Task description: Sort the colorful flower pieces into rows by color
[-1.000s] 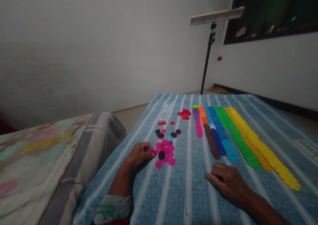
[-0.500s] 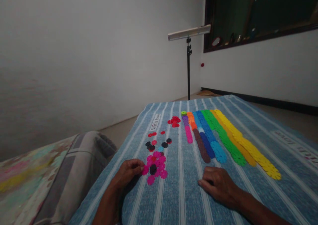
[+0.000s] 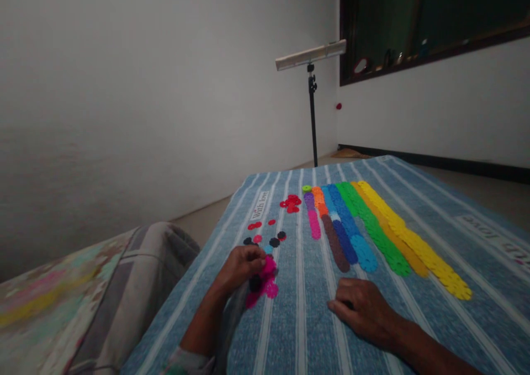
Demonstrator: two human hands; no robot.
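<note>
My left hand hovers over a loose pile of pink discs, its fingers pinched on a pink disc at the pile's top. A dark disc lies among them. My right hand rests on the blue striped cloth with its fingers curled under; nothing shows in it. Beyond it lie sorted rows of discs: pink and purple, brown, blue, green, yellow.
Scattered red and black discs and a small red heap lie past the pile. A light bar on a black stand is at the far wall. A pillow and patterned bedding lie left of the cloth.
My left hand has lifted from the pile's left edge and moved over it, now pinching a pink disc. The right hand has stayed put. The view has shifted slightly.
</note>
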